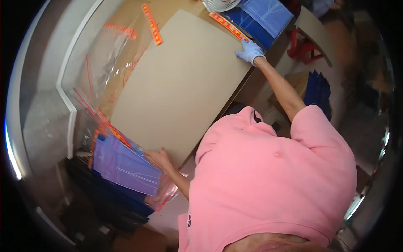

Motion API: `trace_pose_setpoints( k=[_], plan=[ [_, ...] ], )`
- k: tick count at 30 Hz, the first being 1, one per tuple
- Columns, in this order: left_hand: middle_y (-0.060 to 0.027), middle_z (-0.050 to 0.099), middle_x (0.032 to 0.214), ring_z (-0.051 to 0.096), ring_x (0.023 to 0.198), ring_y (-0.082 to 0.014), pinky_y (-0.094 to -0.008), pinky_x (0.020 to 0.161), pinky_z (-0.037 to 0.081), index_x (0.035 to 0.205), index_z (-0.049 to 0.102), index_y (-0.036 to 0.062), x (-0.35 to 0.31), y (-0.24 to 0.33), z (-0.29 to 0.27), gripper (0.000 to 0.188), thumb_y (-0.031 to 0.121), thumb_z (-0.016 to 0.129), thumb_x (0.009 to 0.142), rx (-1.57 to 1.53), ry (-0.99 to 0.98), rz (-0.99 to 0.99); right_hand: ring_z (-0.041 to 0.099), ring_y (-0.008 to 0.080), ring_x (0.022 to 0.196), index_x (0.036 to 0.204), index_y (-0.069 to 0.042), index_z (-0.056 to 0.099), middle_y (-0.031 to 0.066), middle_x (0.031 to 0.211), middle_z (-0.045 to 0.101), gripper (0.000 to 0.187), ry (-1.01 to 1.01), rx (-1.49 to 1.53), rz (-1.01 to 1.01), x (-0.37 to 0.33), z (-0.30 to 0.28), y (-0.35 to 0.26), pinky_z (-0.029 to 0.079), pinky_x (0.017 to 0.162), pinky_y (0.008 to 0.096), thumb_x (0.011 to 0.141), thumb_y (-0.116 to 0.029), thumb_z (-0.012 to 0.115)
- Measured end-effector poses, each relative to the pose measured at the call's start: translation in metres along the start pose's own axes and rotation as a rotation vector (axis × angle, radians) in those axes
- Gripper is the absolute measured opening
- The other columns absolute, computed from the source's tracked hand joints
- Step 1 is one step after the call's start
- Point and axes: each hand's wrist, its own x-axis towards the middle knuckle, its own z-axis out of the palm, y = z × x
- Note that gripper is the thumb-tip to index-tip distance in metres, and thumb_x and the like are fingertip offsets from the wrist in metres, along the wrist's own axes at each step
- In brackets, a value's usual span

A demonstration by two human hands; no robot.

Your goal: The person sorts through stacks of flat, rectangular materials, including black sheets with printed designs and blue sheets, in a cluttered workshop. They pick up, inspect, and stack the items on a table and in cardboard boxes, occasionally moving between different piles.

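A large grey-beige board point(174, 84) lies flat across the table. My bare left hand point(158, 158) is at the board's lower left end, its fingers stretched along the edge beside a stack of purple-blue sheets point(126, 166). At the opposite end, my right hand point(251, 53), in a pale blue glove, touches the board's corner with its thumb apart from the fingers. Just beyond that hand are blue folded sheets point(266, 19) and an orange-red printed strip point(228, 26). The undersides of both hands are hidden.
Another orange-red strip point(152, 24) lies beyond the board. Clear plastic with red edging point(113, 54) covers the table's left side. A white fan point(221, 4) stands at the far edge. To the right are a red stool point(300, 48) and dark blue folded pieces point(317, 90).
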Motion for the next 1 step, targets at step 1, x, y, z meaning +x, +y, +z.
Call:
trace_pose_setpoints(
  k=[1],
  plan=[
    [-0.0288, 0.037, 0.128, 0.036, 0.120, -0.0376, -0.0391, 0.103, 0.025, 0.128, 0.030, -0.0104, 0.0023, 0.0100, -0.0083, 0.079, 0.026, 0.070, 0.070, 0.080, 0.019, 0.056, 0.041, 0.0357, 0.118, 0.132, -0.005, 0.032, 0.0237, 0.130, 0.037, 0.078, -0.111, 0.036, -0.017, 0.0143, 0.0023, 0.0132, 0.035, 0.096, 0.0448, 0.072, -0.046, 0.060]
  ],
)
